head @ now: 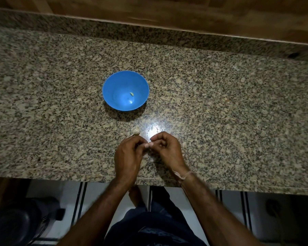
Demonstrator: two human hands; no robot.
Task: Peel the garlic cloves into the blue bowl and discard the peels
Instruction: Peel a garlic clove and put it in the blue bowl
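A blue bowl (114, 86) stands on the speckled granite counter (220, 103), with two small peeled garlic pieces (131, 94) on its bottom. A pale garlic bulb (135, 130) lies on the counter just beyond my left hand. My left hand (127, 157) and my right hand (167, 150) meet fingertip to fingertip above the counter's near part. Both have curled fingers that pinch a small pale garlic clove (148, 145) between them; most of the clove is hidden by the fingers.
The counter's front edge (60, 176) runs just below my wrists. A wooden wall (167, 13) rises behind the counter's raised back lip. A dark round bin (16, 222) stands on the tiled floor at lower left.
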